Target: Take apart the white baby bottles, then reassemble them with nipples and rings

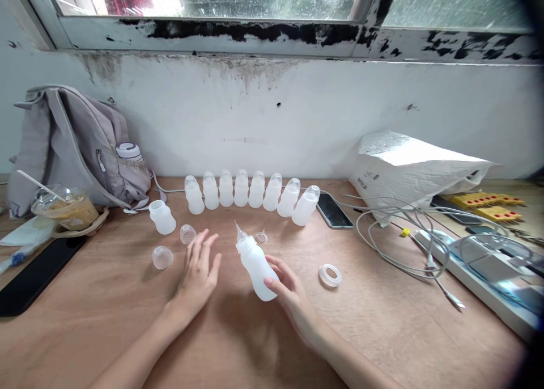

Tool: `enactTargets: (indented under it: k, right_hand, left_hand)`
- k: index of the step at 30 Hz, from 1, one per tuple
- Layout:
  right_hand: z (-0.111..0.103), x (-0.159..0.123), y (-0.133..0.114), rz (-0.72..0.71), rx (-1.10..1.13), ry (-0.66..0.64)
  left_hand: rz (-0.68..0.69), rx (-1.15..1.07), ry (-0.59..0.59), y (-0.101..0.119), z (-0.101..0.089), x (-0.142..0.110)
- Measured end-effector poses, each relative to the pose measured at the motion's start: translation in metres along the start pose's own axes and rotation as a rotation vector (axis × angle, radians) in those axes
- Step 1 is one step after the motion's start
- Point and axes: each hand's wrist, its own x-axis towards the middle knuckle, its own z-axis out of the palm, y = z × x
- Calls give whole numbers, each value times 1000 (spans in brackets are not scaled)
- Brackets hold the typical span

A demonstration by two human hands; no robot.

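Observation:
My right hand (289, 284) grips the lower part of a white baby bottle (256, 267), which is tilted to the left and has a clear pointed nipple at its top. My left hand (198, 273) is open above the table, its fingers spread near a clear bottle cap (187, 234). Left of it lies a second clear cap (162, 257). Farther back is an uncapped white bottle (162, 217). A clear nipple (261, 237) rests just behind the held bottle. To the right of my right hand is a white collar ring (330, 275).
Several capped bottles (241, 188) stand in a curved row near the wall. A phone (335, 210), tangled cables (399, 236), a power strip (480, 281) and a white bag (408, 168) are at right. At left are a backpack (72, 145), an iced drink (68, 210) and a black phone (38, 275).

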Motion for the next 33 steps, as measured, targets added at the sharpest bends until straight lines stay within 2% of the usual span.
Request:
enactTargets:
  k: [2,4,7,10,15,18,21,26,30,33]
  right_hand:
    - [-3,2,-1,23,21,24]
    - [-7,3,-2,29,27,48]
    - [-14,6,-2,16,18,85]
    - [-22,10,-3,7,44,91]
    - [-30,17,-7,-12,35,109]
    - [-33,19,-8,-16,25,120]
    - [-36,21,-7,-33,17,136]
    - [-38,21,-8,-35,2,140]
    - [-36,19,-9,-14,-6,136]
    - [-34,17,-10,-7,-3,123]
  left_hand:
    - [-18,117,115,-18,1,7]
    - [-48,164,166,-32,3,11]
    - [-87,137,172,-45,4,15]
    - [-150,87,165,-50,3,16]
    - [-190,19,160,-41,-4,17]
    - [-182,-140,133,-32,-7,16]
    - [-233,-359,104,-24,-6,15]
    - [-354,-741,-17,-8,-2,12]
    - [-358,-824,-97,2,-5,9]
    - [-326,-828,-208,8,-7,6]
